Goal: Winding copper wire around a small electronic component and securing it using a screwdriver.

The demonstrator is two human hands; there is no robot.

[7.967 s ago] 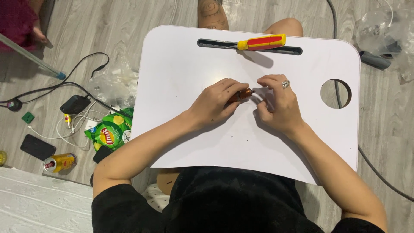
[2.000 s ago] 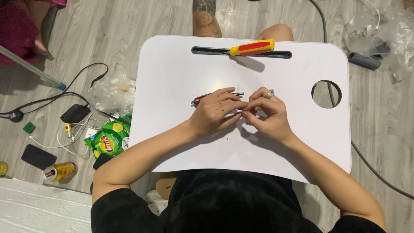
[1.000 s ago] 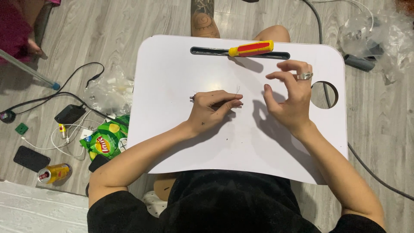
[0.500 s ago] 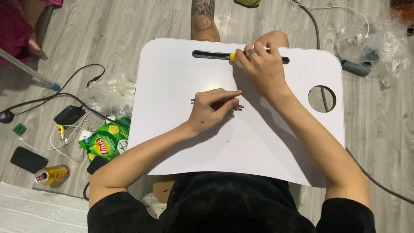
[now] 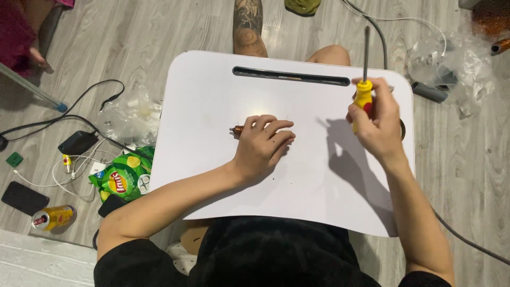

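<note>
A white lap table [image 5: 212, 95] lies across my legs. My left hand [image 5: 261, 144] rests on its middle, fingers pressed over a small brown metal part [image 5: 236, 130] whose end sticks out to the left. My right hand [image 5: 376, 123] is lifted above the table's right side and grips a screwdriver [image 5: 364, 85] by its yellow and red handle, the dark shaft pointing away from me. A long dark slot [image 5: 291, 76] runs along the table's far edge.
On the wooden floor to the left lie a green snack bag [image 5: 121, 178], a yellow can [image 5: 54, 217], a black phone [image 5: 23, 197], cables and a black charger [image 5: 77, 142]. Crumpled clear plastic [image 5: 451, 58] and a grey tube lie at the far right.
My right hand left the small part, reached to the slot, picked up the screwdriver and lifted it to the right. My left hand stayed on the part.
</note>
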